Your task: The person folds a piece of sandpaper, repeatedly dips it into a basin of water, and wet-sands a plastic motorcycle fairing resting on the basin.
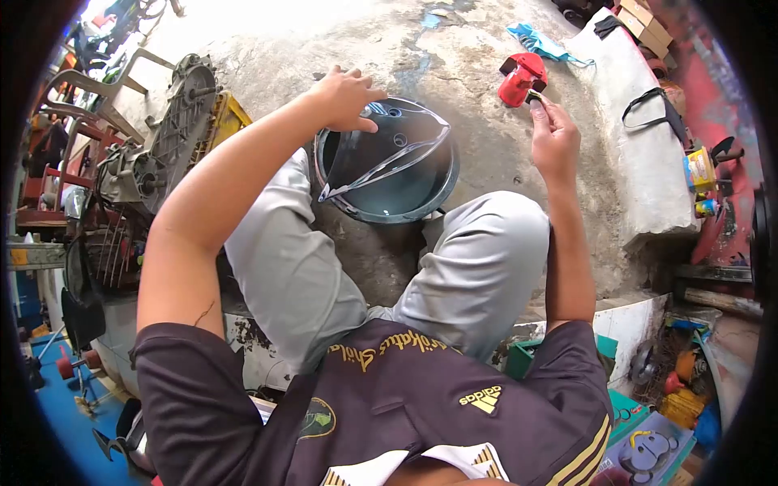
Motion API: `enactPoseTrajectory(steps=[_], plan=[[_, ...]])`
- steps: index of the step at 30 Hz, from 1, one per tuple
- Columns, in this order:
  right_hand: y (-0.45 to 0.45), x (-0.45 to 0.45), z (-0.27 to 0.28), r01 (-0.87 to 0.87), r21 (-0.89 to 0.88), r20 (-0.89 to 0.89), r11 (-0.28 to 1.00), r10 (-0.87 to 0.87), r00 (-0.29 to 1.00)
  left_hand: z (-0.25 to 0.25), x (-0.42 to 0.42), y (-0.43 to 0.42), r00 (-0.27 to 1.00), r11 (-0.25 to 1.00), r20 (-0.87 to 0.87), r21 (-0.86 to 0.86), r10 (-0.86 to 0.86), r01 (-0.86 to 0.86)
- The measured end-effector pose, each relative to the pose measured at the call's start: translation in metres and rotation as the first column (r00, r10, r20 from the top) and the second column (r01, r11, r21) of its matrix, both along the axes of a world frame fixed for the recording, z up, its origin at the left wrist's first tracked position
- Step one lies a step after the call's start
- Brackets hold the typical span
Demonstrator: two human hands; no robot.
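Observation:
Between my knees stands a dark round tub [452, 174] with cloudy water in it. A clear, pointed plastic cover [397, 138] with a pale edge lies tilted across the tub. My left hand [344, 99] is over the far left rim, fingers spread and thumb stretched out beside the cover's edge; whether it bears on the cover I cannot tell. Out to the right, my right hand [555, 134] pinches a small black piece [534, 96] right by a red container [519, 85] on the floor. Whether the black piece is joined to the container is unclear.
A metal engine casing [182, 105] and a chair [113, 89] stand to the left. A blue cloth [543, 42] lies beyond the red container. The white ledge [648, 154] on the right bears a black strap [660, 113]. Boxed goods [644, 449] sit at lower right.

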State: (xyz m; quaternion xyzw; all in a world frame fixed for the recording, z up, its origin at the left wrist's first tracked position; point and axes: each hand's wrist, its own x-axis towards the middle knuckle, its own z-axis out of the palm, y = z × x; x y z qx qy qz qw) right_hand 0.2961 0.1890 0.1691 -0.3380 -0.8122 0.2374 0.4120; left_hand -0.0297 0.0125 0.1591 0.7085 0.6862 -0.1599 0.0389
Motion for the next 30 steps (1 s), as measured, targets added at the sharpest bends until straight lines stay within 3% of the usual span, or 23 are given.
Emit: enactPoseTrajectory(steps=[3,5,6,8,10,12,18,22,24,26,28,30], plan=[[-0.015,-0.006,0.031,-0.039,0.058,0.096,0.998,0.033,0.995,-0.029,-0.015,-0.004,0.993,0.995,0.065,0.015,0.097,-0.098],[-0.028,-0.010,0.058,-0.065,0.045,0.141,0.997,0.058,0.988,-0.065,-0.031,-0.005,0.941,0.983,0.302,0.059,0.151,-0.176],[-0.034,-0.013,0.071,-0.098,0.014,0.180,0.995,0.094,0.979,-0.062,-0.035,-0.002,0.939,0.983,0.315,0.066,0.140,-0.169],[-0.047,-0.020,0.093,-0.145,0.020,0.220,0.989,0.137,0.966,-0.055,-0.037,-0.008,0.974,0.985,0.159,0.031,0.160,-0.167],[-0.056,-0.029,0.101,-0.204,0.019,0.236,0.979,0.194,0.952,-0.059,-0.038,-0.016,0.977,0.984,0.148,0.069,0.153,-0.165],[-0.065,-0.032,0.105,-0.331,-0.095,0.366,0.939,0.342,0.866,-0.059,-0.034,-0.021,0.992,0.995,0.113,0.068,0.064,-0.072],[-0.099,-0.048,0.092,-0.366,-0.166,0.453,0.916,0.400,0.797,-0.059,-0.023,-0.008,0.985,0.997,0.169,0.065,0.021,-0.033],[-0.122,-0.056,0.054,-0.220,-0.466,0.120,0.857,0.308,0.944,-0.062,-0.013,0.008,0.982,0.999,0.186,0.036,0.016,-0.023],[-0.136,-0.058,0.020,-0.207,-0.534,-0.036,0.820,0.223,0.974,-0.064,-0.008,0.014,0.982,0.999,0.191,0.030,0.011,-0.017],[-0.155,-0.064,-0.027,-0.138,-0.590,-0.108,0.796,0.092,0.990,-0.068,-0.003,0.018,0.981,1.000,0.196,0.013,0.002,-0.004],[-0.174,-0.070,-0.068,-0.010,-0.640,-0.029,0.768,-0.011,1.000,-0.069,0.004,0.023,0.979,0.999,0.203,-0.030,0.023,-0.018],[-0.185,-0.080,-0.095,-0.077,-0.794,-0.217,0.602,-0.163,0.962,-0.075,0.010,0.022,0.981,0.999,0.193,-0.045,0.019,-0.010]])
